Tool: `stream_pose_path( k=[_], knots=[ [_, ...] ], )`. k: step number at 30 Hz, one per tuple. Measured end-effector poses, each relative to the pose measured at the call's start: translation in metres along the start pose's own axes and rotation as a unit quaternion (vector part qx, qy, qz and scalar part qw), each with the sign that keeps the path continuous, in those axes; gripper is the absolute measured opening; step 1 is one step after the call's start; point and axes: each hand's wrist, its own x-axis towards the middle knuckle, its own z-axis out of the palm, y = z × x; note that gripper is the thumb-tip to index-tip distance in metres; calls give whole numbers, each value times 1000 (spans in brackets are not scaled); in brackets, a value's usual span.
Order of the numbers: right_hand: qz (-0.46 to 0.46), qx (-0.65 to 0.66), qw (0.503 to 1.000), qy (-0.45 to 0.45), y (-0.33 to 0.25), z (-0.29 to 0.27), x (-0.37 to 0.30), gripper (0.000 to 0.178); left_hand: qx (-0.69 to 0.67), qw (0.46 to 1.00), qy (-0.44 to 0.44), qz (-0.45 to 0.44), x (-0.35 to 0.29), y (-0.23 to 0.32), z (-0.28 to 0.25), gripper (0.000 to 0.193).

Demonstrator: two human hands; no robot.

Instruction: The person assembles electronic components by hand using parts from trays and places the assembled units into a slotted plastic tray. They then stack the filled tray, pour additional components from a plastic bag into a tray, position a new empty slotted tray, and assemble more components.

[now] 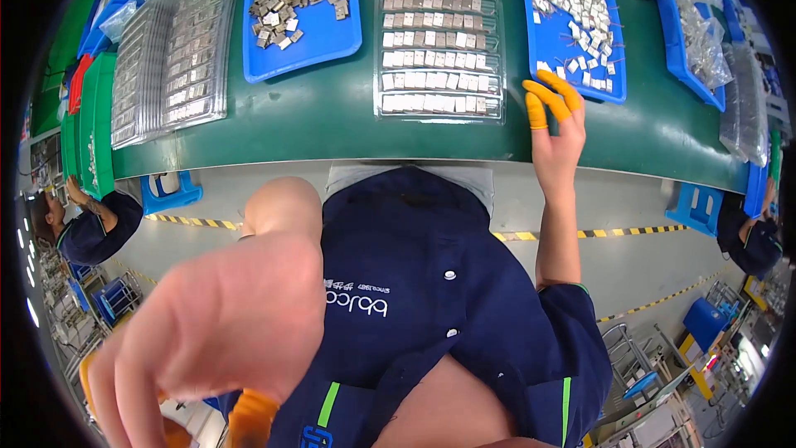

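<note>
My right hand (557,129), in yellow finger cots on the thumb and two fingers, reaches to the near left corner of a blue tray (615,87). Its fingers are stretched and slightly apart, with nothing visible in them. Small white rectangular parts with thin reddish leads (590,31) lie loose in that tray. To its left, a clear plastic tray (439,117) holds rows of small silver and whitish rectangular parts (435,81). My left hand (224,323) is raised close to the camera, off the table and blurred. It wears orange finger cots; its fingertips are partly hidden.
Another blue tray (319,60) holds loose grey metal parts (290,0). Stacked clear trays (170,58) stand at the left beside a green bin (99,124). A blue bin with plastic bags (701,46) is at the right. Other people (99,224) sit at both sides, near blue stools (695,209).
</note>
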Motion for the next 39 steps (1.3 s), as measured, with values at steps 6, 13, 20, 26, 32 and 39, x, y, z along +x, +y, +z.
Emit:
stream_pose_path(
  k=[6, 13, 20, 26, 32, 39],
  knots=[
    [-31, 45, 996, -65, -22, 1, 40, 17, -73, 988, 53, 127, 39, 22, 8, 20],
    [-156, 54, 967, -196, -82, 54, 120, 16, 17, 961, 39, 275, 77, 63, -29, 21],
    [-251, 5, 948, -193, -116, 194, 214, 28, 61, 929, 5, 366, 107, 89, -51, 14],
    [-201, -155, 955, -151, -96, 244, 282, 23, 61, 919, -4, 391, 121, 110, -81, 9],
    [-121, -194, 950, -212, -109, 245, 309, 20, 63, 923, 22, 378, 128, 111, -106, 6],
    [-128, -165, 936, -283, -96, 246, 329, 21, 23, 927, 25, 375, 135, 105, -118, 9]
  ],
)
